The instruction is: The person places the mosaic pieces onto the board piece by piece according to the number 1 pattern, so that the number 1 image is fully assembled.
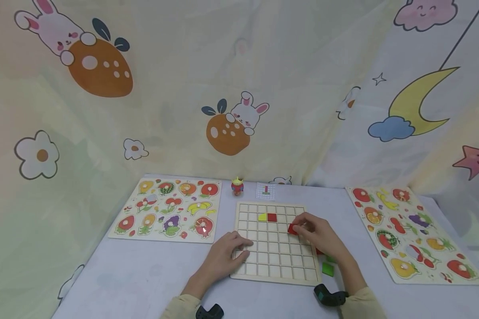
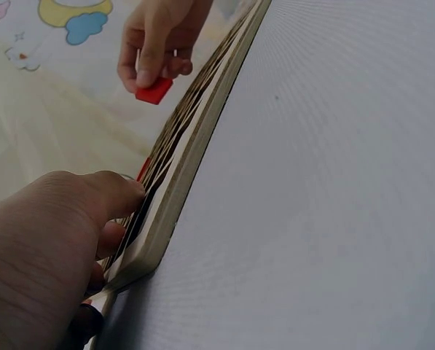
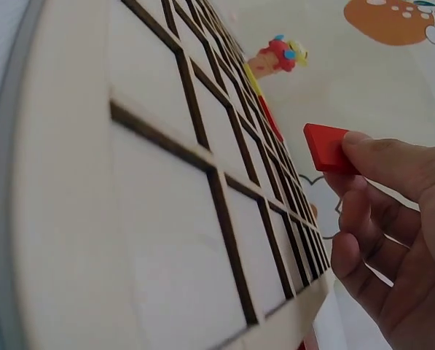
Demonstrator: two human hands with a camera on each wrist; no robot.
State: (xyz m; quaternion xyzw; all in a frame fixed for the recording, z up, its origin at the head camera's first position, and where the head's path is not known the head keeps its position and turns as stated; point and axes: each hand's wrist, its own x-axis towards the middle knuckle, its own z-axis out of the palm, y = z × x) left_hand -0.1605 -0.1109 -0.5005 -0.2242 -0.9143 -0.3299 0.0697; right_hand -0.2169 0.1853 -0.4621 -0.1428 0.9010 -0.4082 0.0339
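Observation:
Between thumb and fingers my right hand [image 1: 318, 231] pinches a red square tile [image 3: 325, 147], held above the right part of a wooden grid board [image 1: 269, 271]. In the right wrist view the tile is clear of the board. My left hand [image 1: 226, 255] rests on the board's left edge, fingers spread and holding no tile; the left wrist view shows its fingertips at the rim. Set in the grid's upper rows are a yellow tile [image 1: 262, 217] with a slanted side and, directly right of it, a red square tile [image 1: 272, 217].
Green tiles [image 1: 327, 269] and a red one [image 1: 319, 251] lie by the board's right edge, partly behind my right arm. Fruit puzzle boards flank the grid, one at left [image 1: 151, 230] and one at right [image 1: 435, 275]. Behind it stand a small figurine [image 1: 237, 187] and a pattern card [image 1: 265, 191].

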